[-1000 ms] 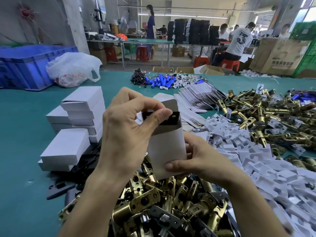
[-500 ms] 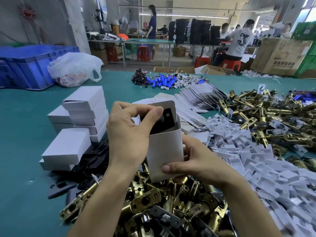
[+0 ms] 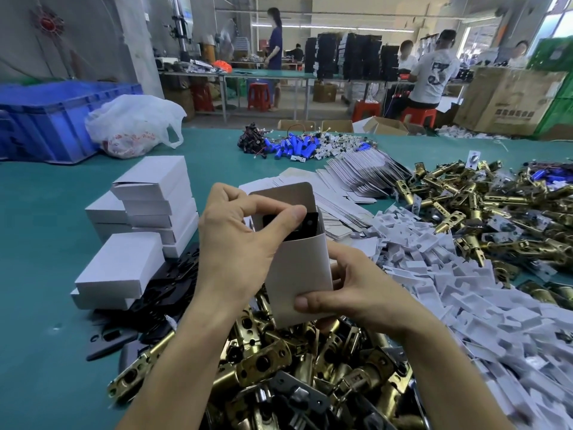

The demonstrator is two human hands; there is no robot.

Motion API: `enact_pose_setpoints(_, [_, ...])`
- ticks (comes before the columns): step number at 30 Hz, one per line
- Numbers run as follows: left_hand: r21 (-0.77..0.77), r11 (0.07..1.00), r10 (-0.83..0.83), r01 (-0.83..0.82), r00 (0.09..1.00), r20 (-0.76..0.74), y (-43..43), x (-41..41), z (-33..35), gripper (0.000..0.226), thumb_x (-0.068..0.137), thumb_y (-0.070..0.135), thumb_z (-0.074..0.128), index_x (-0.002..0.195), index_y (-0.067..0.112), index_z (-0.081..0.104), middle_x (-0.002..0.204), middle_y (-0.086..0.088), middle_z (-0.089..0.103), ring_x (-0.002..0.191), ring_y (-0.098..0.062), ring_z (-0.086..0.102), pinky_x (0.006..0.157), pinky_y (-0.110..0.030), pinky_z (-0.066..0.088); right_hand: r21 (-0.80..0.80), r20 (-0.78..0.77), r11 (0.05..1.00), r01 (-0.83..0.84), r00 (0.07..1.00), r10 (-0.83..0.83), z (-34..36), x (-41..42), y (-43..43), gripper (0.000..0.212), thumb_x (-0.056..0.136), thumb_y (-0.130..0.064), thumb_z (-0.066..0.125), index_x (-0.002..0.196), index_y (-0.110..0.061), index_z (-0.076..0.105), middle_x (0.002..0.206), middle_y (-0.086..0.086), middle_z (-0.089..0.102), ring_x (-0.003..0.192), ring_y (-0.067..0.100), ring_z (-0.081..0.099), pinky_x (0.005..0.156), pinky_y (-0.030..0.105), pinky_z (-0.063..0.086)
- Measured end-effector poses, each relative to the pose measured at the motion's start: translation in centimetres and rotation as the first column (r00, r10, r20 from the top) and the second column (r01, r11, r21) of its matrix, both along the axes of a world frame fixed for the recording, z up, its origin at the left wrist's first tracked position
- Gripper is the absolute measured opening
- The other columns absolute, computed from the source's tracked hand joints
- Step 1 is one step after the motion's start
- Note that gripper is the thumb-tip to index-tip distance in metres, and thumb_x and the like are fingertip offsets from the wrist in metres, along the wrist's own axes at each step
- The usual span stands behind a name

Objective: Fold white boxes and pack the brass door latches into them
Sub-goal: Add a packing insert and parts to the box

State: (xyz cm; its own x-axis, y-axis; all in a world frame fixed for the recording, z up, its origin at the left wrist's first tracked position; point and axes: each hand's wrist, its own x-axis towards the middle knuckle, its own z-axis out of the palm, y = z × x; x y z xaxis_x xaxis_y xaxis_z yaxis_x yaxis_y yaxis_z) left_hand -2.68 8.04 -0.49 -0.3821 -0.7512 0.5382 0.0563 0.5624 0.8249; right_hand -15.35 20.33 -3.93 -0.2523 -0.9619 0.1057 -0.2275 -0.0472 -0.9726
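My right hand (image 3: 356,290) grips the lower part of an upright white box (image 3: 299,274) whose top flap stands open. My left hand (image 3: 238,243) is at the box's mouth, thumb and fingers pinching a black plate (image 3: 307,226) that sticks partly out of the opening. Under both hands lies a heap of brass door latches (image 3: 279,367). A second heap of brass latches (image 3: 483,212) spreads over the right of the table. Closed white boxes (image 3: 148,212) are stacked to the left.
Flat unfolded box blanks (image 3: 350,181) fan out behind the box. White plastic inserts (image 3: 465,290) cover the right side. Black plates (image 3: 173,290) lie beside the stacked boxes. A blue crate (image 3: 52,119) and a plastic bag (image 3: 133,125) stand at the far left; blue cylinders (image 3: 294,147) lie at the back.
The black plate has gone further down into the box under my left thumb, and the top flap now stands up behind it. My right hand keeps its grip low on the box.
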Motion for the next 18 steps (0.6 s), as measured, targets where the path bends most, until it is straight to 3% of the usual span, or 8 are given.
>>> enact_pose_setpoints(4, [0.132,0.991,0.006,-0.007,1.0,0.011,-0.3,-0.2,-0.2,0.01,0.075,0.049,0.082,0.071,0.043,0.076,0.087,0.015,0.049,0.075,0.005,0.051,0.071,-0.02,0.039,-0.005,0.037,1.0,0.009,0.999,-0.009,-0.4,0.0,-0.1,0.051,0.072,-0.022,0.084,0.117,-0.036,0.063,0.102,0.007,0.074,0.092,0.031,0.072,0.067,0.058,0.059])
enact_pose_setpoints(6, [0.162,0.987,0.008,-0.005,1.0,-0.015,-0.4,-0.3,-0.2,0.011,0.078,0.049,0.081,0.071,0.042,0.076,0.082,0.018,0.054,0.072,0.005,0.054,0.069,-0.018,0.04,-0.01,0.037,1.0,0.018,0.999,-0.017,-0.6,-0.1,-0.2,0.052,0.072,-0.022,0.084,0.118,-0.036,0.064,0.105,0.007,0.074,0.097,0.029,0.072,0.071,0.053,0.061])
enact_pose_setpoints(9, [0.136,0.99,-0.034,0.032,0.999,0.013,-0.5,0.0,0.0,0.009,0.082,0.048,0.079,0.075,0.043,0.076,0.08,0.015,0.058,0.071,-0.002,0.056,0.069,-0.022,0.043,-0.021,0.027,0.999,0.042,0.999,-0.041,-0.8,-0.2,-0.4,0.052,0.073,-0.018,0.083,0.117,-0.036,0.064,0.105,0.005,0.074,0.097,0.024,0.072,0.073,0.038,0.06])
enact_pose_setpoints(12, [0.078,0.99,-0.123,0.118,0.99,0.068,-0.9,0.5,0.4,0.013,0.088,0.04,0.076,0.075,0.038,0.078,0.089,-0.002,0.062,0.078,-0.017,0.058,0.07,-0.024,0.046,-0.046,0.02,0.997,0.064,0.998,-0.063,-0.9,-0.4,-0.5,0.051,0.073,-0.016,0.084,0.115,-0.036,0.065,0.103,0.003,0.075,0.094,0.023,0.073,0.071,0.036,0.06])
enact_pose_setpoints(15, [-0.016,0.977,-0.21,0.212,0.974,0.084,-0.8,1.1,1.0,0.009,0.089,0.036,0.07,0.084,0.039,0.077,0.092,-0.001,0.061,0.083,-0.008,0.059,0.071,-0.015,0.044,-0.108,0.082,0.99,0.093,0.993,-0.084,-1.1,-0.5,-0.6,0.051,0.072,-0.009,0.084,0.114,-0.031,0.065,0.103,0.004,0.074,0.09,0.024,0.074,0.069,0.033,0.06])
enact_pose_setpoints(18, [-0.096,0.944,-0.311,0.317,0.948,0.07,-0.2,1.1,1.3,0.013,0.088,0.033,0.065,0.093,0.039,0.075,0.095,0.002,0.057,0.088,-0.003,0.058,0.07,-0.023,0.051,-0.173,0.12,0.976,0.13,0.987,-0.11,-1.2,-0.6,-0.7,0.053,0.07,-0.005,0.085,0.114,-0.026,0.065,0.104,0.006,0.073,0.089,0.025,0.074,0.07,0.033,0.06])
